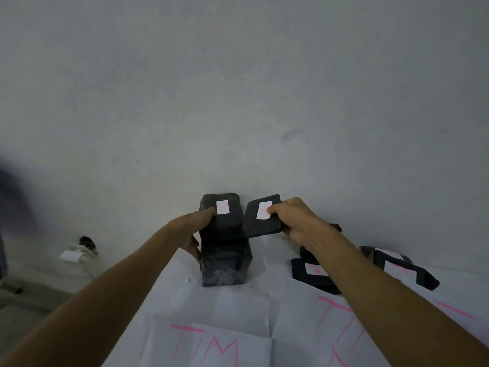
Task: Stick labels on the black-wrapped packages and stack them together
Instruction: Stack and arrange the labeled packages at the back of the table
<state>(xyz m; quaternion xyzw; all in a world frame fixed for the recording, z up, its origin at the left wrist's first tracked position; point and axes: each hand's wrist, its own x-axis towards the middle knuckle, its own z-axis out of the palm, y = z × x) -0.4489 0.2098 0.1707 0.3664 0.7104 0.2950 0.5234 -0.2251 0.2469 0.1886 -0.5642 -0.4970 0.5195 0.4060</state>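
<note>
White paper sheets with pink marker lettering cover the bench across the lower frame. At centre stands a tall stack of black-wrapped packages, its top label white; the left hand steadies its left side, fingers extended. Just right, the right hand pinches a tilted flat black labelled package. Two more labelled black packages lie at lower right.

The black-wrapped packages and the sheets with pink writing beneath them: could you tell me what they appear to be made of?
The black-wrapped package in the right hand looks covered in matte black plastic film or tape, going by its creased, dull surface; the stack shows a faint sheen with whitish scuffs. Their labels look like white paper. The sheets appear to be thin white paper, creased, marked in pink ink.
</note>
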